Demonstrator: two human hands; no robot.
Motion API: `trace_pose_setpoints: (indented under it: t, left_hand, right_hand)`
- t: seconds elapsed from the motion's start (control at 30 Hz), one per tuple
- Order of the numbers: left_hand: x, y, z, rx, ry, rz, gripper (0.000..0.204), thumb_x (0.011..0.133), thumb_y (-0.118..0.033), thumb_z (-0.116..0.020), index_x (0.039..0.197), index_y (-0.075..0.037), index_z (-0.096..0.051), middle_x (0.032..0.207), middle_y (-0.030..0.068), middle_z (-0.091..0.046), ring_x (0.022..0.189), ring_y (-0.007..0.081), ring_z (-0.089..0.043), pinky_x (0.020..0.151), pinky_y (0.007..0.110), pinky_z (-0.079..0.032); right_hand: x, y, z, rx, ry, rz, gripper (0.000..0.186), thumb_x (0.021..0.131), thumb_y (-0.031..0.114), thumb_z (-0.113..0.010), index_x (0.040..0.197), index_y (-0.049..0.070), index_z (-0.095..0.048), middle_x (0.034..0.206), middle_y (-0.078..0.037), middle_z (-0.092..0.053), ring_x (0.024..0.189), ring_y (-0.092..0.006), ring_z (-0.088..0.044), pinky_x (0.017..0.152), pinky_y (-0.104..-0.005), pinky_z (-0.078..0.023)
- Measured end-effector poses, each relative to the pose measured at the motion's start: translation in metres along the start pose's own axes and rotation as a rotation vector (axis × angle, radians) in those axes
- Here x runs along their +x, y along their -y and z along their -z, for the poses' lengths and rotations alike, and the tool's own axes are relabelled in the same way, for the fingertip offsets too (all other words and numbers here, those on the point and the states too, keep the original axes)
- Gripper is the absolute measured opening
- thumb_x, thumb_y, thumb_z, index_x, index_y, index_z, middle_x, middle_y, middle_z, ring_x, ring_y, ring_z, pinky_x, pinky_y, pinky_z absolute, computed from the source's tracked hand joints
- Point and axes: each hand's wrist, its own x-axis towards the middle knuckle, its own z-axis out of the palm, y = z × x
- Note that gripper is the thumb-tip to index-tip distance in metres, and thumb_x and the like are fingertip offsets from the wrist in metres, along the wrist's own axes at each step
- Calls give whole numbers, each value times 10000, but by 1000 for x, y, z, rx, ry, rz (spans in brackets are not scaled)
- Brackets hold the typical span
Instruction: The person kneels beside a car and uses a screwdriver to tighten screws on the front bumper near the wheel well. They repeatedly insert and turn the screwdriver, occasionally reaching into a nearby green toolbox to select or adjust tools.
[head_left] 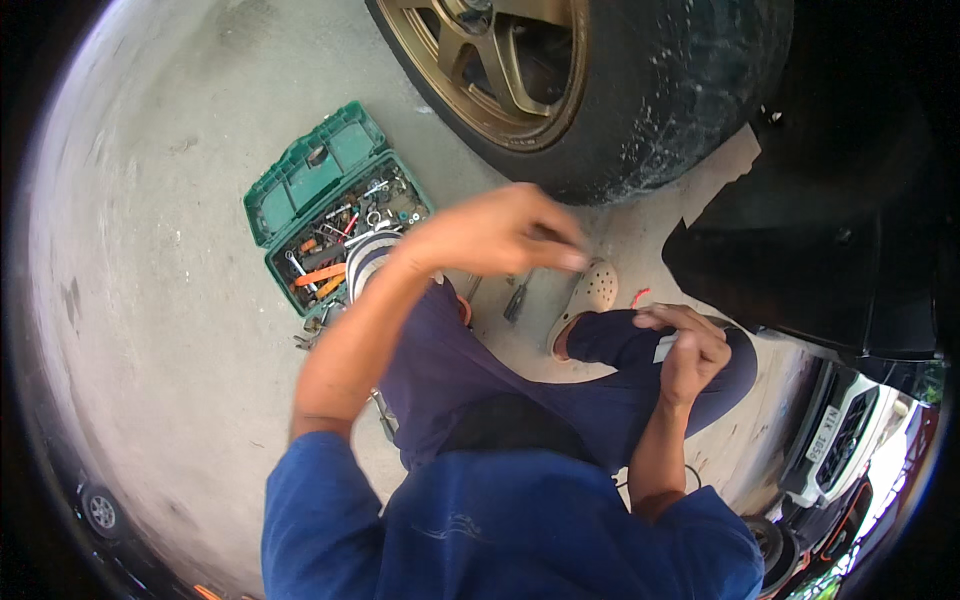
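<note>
Seen from above, a person in a blue shirt and dark trousers squats on a concrete floor [150, 300]. The left hand [495, 232] is raised and blurred, fingers curled, in front of a car tyre [640, 110] with a gold wheel [490, 60]. The right hand [690, 345] pinches a small white piece [665, 348] above the knee. An open green toolbox [330, 205] of tools lies to the left, and a pale clog [590, 295] rests below the tyre.

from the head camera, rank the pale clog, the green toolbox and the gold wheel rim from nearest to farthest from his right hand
Measured from the right hand:
1. Pale clog, just to its left on the concrete.
2. Gold wheel rim, up at the top.
3. Green toolbox, far left, lid open.
</note>
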Motion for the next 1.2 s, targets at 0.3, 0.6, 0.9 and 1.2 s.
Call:
trace_pose_setpoints:
  t: [0.3,0.6,0.9,1.2]
  left_hand:
    - [-1,254,-70,821,48,519,177,865,-101,-612,975,-22,-726,997,214,-734,972,385,-712,840,471,-577]
    - [9,326,-118,855,-96,593,185,894,-66,-583,998,-31,-731,1146,207,-700,1015,384,-709,861,453,-588]
    - [8,335,-125,965,75,492,218,926,-117,-575,1012,-71,-769,1101,159,-741,1035,301,-723,878,403,-587]
    - [41,242,-78,749,-33,209,218,837,-126,-633,1036,-43,-663,992,187,-722,949,385,-705,812,463,-581]
  right_hand:
    - [1,5,-23,-22,115,-219,186,909,106,-720,1014,-38,-772,886,-127,-774,808,-202,-731,774,-297,-553]
    - [-6,1,-20,-33,63,-299,191,917,109,-722,1030,-36,-769,878,-128,-771,828,-189,-726,783,-282,-544]
    - [-4,9,3,-130,-130,-118,238,908,149,-675,965,-67,-758,809,-121,-756,767,-205,-714,752,-305,-542]
    - [28,57,59,-632,-625,844,631,886,418,-697,1405,106,-521,1519,-244,-389,1445,-375,-345,1182,-532,-285]
